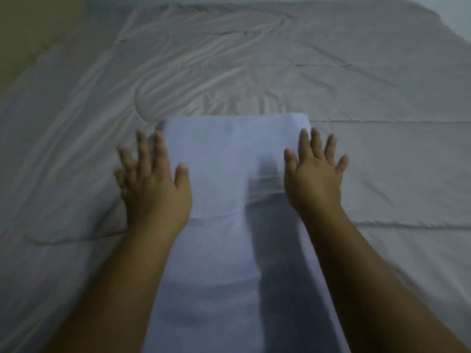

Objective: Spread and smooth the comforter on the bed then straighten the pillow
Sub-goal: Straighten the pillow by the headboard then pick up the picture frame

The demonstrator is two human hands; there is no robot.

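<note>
Our left hand (153,189) and right hand (314,179), two in all, fingers spread and holding nothing, flank the far end of one pillow (229,174) lying on one wrinkled comforter (254,62) covering the bed.

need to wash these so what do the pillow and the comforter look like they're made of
The pale bluish-white rectangular pillow looks cased in a smooth matte woven fabric, likely cotton or a blend: it lies flat with only faint creases. The greyish-white wrinkled comforter looks like thin soft cloth over light padding: fine ripples, long stitched seam lines and a slight sheen. The picture is too blurred to tell the fibre.
</note>
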